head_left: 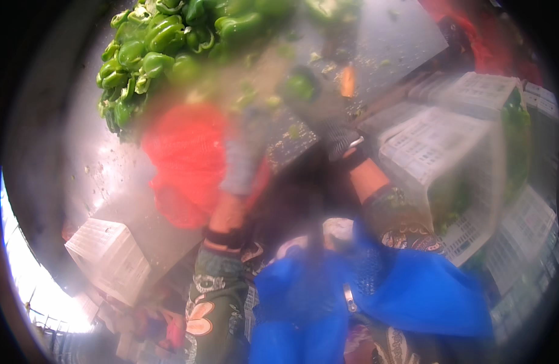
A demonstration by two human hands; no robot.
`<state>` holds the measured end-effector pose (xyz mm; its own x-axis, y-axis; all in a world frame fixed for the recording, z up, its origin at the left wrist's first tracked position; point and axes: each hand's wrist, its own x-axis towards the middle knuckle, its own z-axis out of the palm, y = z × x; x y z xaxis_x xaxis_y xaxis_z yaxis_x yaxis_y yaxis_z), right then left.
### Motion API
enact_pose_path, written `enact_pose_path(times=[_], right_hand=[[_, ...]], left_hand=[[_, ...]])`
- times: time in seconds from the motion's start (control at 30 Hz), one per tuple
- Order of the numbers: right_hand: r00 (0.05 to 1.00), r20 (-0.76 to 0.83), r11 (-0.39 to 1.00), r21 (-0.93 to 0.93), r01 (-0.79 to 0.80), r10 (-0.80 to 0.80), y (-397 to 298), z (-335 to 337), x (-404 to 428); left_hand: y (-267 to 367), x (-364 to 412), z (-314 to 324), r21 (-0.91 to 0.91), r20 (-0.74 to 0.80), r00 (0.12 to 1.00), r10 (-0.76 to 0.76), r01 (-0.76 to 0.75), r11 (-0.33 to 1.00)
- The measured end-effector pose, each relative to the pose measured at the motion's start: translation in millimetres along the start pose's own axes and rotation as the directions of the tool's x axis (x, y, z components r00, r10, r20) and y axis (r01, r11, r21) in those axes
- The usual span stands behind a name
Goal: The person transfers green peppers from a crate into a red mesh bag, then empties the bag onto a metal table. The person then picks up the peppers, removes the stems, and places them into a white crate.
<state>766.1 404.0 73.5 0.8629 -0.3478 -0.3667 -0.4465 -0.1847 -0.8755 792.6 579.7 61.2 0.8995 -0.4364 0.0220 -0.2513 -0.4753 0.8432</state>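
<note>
My left hand [245, 154], in a grey glove, reaches over the table beside a red mesh bag [188, 159]. Its fingers are blurred, so I cannot tell what they hold. My right hand [334, 129] wears a dark striped glove. A green bell pepper [301, 86] shows within its blurred dark fingers. Just beyond lies an orange object [348, 82], too blurred to identify. Green bell peppers [156, 50], several of them cut open, are heaped at the far left of the metal table [106, 168]. Pale seeds and green scraps are scattered near both hands.
White plastic crates [439, 141] stand at the right, some containing green produce. Another white crate [109, 257] sits at the lower left. Blue cloth [302, 291] hangs in front of my body. Someone's red clothing [493, 50] shows at the far right. Haze blurs the middle.
</note>
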Motion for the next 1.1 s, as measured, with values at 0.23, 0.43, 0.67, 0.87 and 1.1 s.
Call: enact_pose_path(times=[0.23,0.43,0.67,0.87,1.1], right_hand=[[0.897,-0.044,0.863,-0.298,0.408,-0.440,-1,-29,-1],[0.935,-0.154,0.890,0.289,0.352,-0.320,-35,-77,-59],[0.904,-0.313,0.927,-0.326,0.185,-0.291,2,-218,-179],[0.982,-0.182,0.540,0.833,0.122,0.058,291,-477,-241],[0.968,-0.212,0.950,-0.307,0.060,-0.130,-10,-131,-181]], left_hand=[[-7,-85,-135,0.051,-0.372,0.827,-0.421,0.471,0.881],[-46,-262,-234,0.268,-0.635,0.597,-0.491,0.766,0.584],[-19,-354,-238,0.454,-0.598,0.068,-0.799,0.849,-0.268],[-49,-174,-145,0.372,-0.276,0.929,-0.246,0.339,0.864],[-63,59,-75,0.794,0.090,0.996,-0.026,-0.056,0.605]])
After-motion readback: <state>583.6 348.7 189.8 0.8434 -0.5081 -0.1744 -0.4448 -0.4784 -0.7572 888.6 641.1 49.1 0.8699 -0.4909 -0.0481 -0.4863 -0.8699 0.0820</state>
